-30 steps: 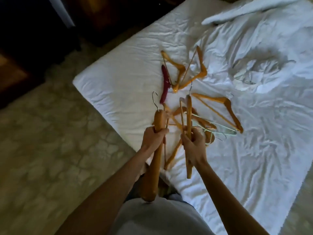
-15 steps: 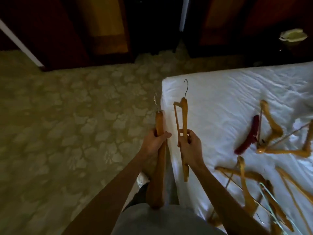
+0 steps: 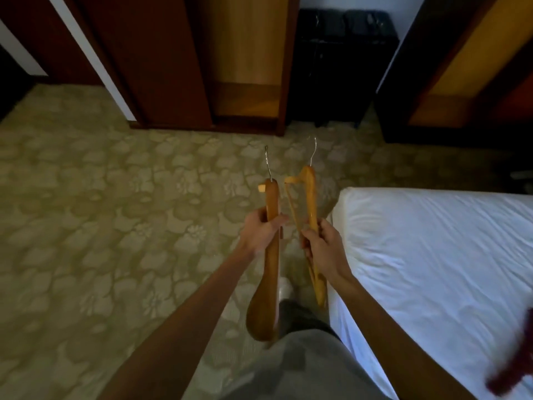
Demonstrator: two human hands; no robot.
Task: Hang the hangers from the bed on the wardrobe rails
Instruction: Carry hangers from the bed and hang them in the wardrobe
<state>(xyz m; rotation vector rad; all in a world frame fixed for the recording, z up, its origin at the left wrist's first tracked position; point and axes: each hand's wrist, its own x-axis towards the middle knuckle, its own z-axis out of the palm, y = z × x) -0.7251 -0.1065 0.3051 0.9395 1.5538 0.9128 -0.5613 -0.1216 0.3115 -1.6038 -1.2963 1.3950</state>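
My left hand (image 3: 261,230) grips a broad wooden hanger (image 3: 268,278) edge-on, its metal hook pointing up and forward. My right hand (image 3: 323,246) grips a thinner wooden hanger (image 3: 310,192) with a crossbar, hook also up. Both hangers are held over the carpet, just left of the bed corner (image 3: 354,203). An open wardrobe compartment (image 3: 245,82) stands ahead, with a second open one (image 3: 467,82) to the right. No rail shows in either. A dark red hanger (image 3: 516,365) lies blurred on the bed at the lower right.
Patterned carpet (image 3: 101,212) fills the floor between me and the wardrobes. A dark luggage rack or cabinet (image 3: 340,62) stands between the two compartments. The white mattress (image 3: 447,269) occupies the right side. A wardrobe door (image 3: 153,62) stands left of the near compartment.
The view has swung left, away from the bed and toward the wardrobes. The hangers on the bed have slid out of view except the dark red one. Both hands keep their hangers.
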